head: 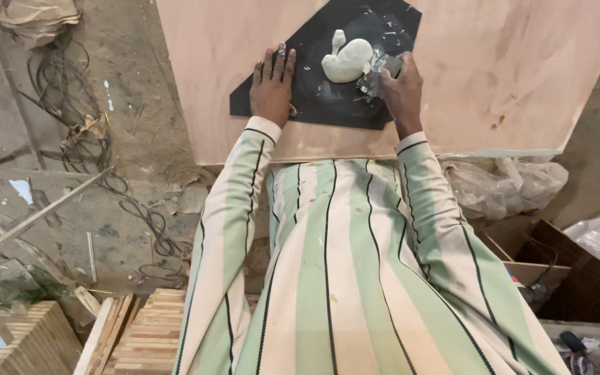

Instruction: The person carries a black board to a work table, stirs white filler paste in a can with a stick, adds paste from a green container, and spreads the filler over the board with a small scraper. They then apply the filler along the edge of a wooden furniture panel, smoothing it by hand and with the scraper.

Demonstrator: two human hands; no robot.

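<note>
A black sheet (342, 104) lies on a pale plywood board (508, 76). My left hand (272, 83) rests flat on the sheet's left part, fingers spread a little. A lump of white putty (347, 60) sits on the sheet near its far edge. My right hand (401, 87) is closed on a crumpled piece of clear plastic (378, 69) that touches the putty's right side. Both arms wear green-and-cream striped sleeves.
Black cables (105, 167) trail over the dusty floor at left. Wooden slats (140, 333) and a stick (36, 215) lie lower left. A crumpled plastic bag (508, 184) sits under the board's right edge, with a brown box (578, 278) beside it.
</note>
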